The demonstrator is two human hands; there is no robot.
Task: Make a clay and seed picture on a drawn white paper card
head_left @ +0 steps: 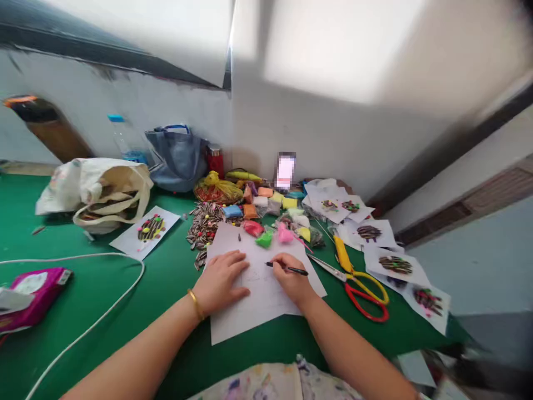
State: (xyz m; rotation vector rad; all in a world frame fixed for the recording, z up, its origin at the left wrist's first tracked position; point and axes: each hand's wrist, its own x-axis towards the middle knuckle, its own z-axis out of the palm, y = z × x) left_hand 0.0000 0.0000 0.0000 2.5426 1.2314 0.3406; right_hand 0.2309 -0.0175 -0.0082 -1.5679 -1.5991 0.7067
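A white sheet of paper lies on the green table in front of me. My left hand rests flat on the sheet's left part, fingers stretched out; a gold bangle sits on the wrist. My right hand is closed around a black pen, whose tip touches the paper near its middle. Just beyond the sheet lie small packets of coloured clay and a heap of sunflower seeds.
Scissors with red and yellow handles lie right of the sheet. Several finished seed pictures on paper cover the right side, one more at the left. A cloth bag, blue bag, white cable and pink pack stand left.
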